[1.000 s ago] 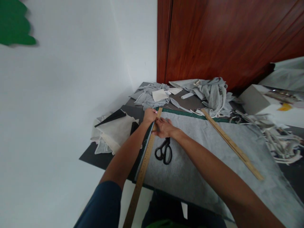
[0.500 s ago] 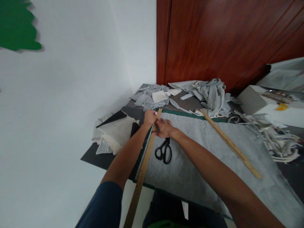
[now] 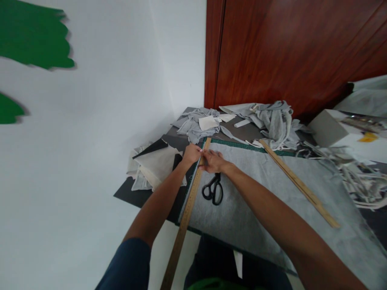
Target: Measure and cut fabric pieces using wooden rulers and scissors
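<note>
A long wooden ruler [image 3: 191,197] lies along the left edge of a grey fabric sheet [image 3: 242,217], its near end sticking out past the table's front. Across its far part my right hand [image 3: 213,160] rests with fingers stretched out, pressing it down. Close by on the left, my left hand [image 3: 192,154] is closed at the ruler's left edge. Its fingertips are pinched; whatever is in them is too small to make out. Black-handled scissors [image 3: 213,190] lie on the fabric beneath my right wrist, their blades hidden.
Under the fabric is a green cutting mat [image 3: 236,143]. A second wooden ruler [image 3: 299,183] lies diagonally to the right. Pale fabric pieces [image 3: 159,165] are piled left, grey scraps [image 3: 196,123] at the back, and tangled strips [image 3: 359,177] right, near a white box [image 3: 329,129].
My left hand has slid a little toward me along the ruler's left edge. My right hand stays on the ruler. The whole view has shifted slightly.
</note>
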A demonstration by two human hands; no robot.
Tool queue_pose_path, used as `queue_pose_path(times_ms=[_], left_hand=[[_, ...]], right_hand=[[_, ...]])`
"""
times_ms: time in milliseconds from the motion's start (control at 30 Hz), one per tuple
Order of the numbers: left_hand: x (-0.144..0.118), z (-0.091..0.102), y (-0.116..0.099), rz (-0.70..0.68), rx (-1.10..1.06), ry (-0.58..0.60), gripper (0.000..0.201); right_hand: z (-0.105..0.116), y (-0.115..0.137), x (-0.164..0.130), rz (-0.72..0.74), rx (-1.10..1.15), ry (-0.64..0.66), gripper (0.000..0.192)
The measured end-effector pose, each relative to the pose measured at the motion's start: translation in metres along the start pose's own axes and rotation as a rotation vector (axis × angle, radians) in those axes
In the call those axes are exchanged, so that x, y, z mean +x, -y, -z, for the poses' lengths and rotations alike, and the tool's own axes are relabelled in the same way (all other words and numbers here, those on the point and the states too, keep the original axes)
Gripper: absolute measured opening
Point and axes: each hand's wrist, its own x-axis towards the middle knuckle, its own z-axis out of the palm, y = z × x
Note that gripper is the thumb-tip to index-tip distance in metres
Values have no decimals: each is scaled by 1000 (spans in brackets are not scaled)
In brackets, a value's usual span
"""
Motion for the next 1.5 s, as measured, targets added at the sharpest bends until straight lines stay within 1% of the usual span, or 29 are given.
queue_pose_path(times_ms=[67,133,267,367,567,733,867,933,1033,1167,1233,1333,1500], left_hand=[[-6,3,-1,-2,12,3,23],[-7,4,-4,5,-1,-20,25],[-1,0,-10,32,-43,-77,29],[3,-4,-12,22,-76,-100,28],[-1,-3,-11,29,-74,-67,25],[-17,1,-9,27,-50,-45,24],[-34,3,-2,21,-91,-22,24],[-39,3,1,25,-111,-14,24],[-40,0,0,36,-128,-36,23],[-34,-6,-3,55,-127,-81,24],[-31,-8,-3,64,-118,-82,24],[-31,-7,-4,63,-102,-65,25],[-43,-1,-3,48,-106,-41,29]], right_hand=[[1,2,-2,-11,-8,-2,90],[2,5,-5,-25,-18,-8,88],[4,13,-8,-59,-42,-34,81],[4,15,-7,-75,-58,-46,78],[3,13,-2,-73,-67,-60,82],[5,17,-5,-81,-98,-57,72],[5,18,-7,-85,-102,-47,63],[4,18,-8,-86,-98,-52,62],[1,18,-8,-95,-99,-88,63],[-6,21,-9,-100,-122,-148,48],[-9,22,-10,-101,-133,-167,46],[-10,25,-12,-85,-159,-150,51],[-4,32,-18,-57,-178,-9,80]])
